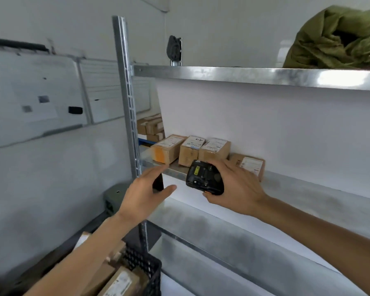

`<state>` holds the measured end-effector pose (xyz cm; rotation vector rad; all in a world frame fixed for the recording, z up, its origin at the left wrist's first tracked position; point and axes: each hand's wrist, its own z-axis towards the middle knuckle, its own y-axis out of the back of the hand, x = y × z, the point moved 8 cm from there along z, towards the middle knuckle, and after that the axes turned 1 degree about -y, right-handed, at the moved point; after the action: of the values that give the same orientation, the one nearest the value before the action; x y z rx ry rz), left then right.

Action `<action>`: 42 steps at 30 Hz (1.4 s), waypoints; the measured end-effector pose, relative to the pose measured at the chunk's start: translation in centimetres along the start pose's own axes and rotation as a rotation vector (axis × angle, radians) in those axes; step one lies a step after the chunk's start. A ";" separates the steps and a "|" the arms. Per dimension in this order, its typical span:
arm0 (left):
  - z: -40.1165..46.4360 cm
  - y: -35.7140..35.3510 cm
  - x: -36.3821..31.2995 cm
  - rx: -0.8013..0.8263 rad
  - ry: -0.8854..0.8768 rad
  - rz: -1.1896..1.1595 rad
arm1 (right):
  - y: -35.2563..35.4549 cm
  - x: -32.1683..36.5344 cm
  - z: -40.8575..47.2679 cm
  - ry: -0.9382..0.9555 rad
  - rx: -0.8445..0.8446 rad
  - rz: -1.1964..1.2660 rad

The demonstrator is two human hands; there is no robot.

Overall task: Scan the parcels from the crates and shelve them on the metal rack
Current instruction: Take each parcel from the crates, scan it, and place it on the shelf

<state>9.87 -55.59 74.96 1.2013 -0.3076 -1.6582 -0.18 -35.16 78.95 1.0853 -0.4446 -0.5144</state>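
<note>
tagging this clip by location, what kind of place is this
Probably a small parcel stockroom. A galvanised metal rack holds labelled cardboard parcels, a black crate has more, and the right hand holds a handheld scanner.

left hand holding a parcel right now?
No. The left hand is open and empty by the rack upright, while the right hand grips the black handheld scanner.

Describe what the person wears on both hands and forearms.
Nothing shows on either: the left hand and right hand are bare, with no gloves, rings, watch or bands visible. Both forearms are uncovered to the frame edge; no sleeve comes into view.
</note>
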 end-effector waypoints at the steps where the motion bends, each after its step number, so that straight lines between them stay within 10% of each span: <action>1: -1.1 1.4 0.9 -0.015 0.022 0.000 | -0.3 1.7 0.2 0.022 0.003 -0.011; 16: -20.9 10.8 18.8 -0.170 0.519 0.063 | -15.3 20.4 -0.1 0.256 0.285 0.130; 42: -32.1 -20.0 45.0 -0.151 1.142 -0.051 | -59.8 15.1 1.5 0.315 0.785 0.208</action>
<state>25.44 -73.35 21.07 1.8178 0.5522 -0.7912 0.55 -67.41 26.42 1.8149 -0.4841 0.0443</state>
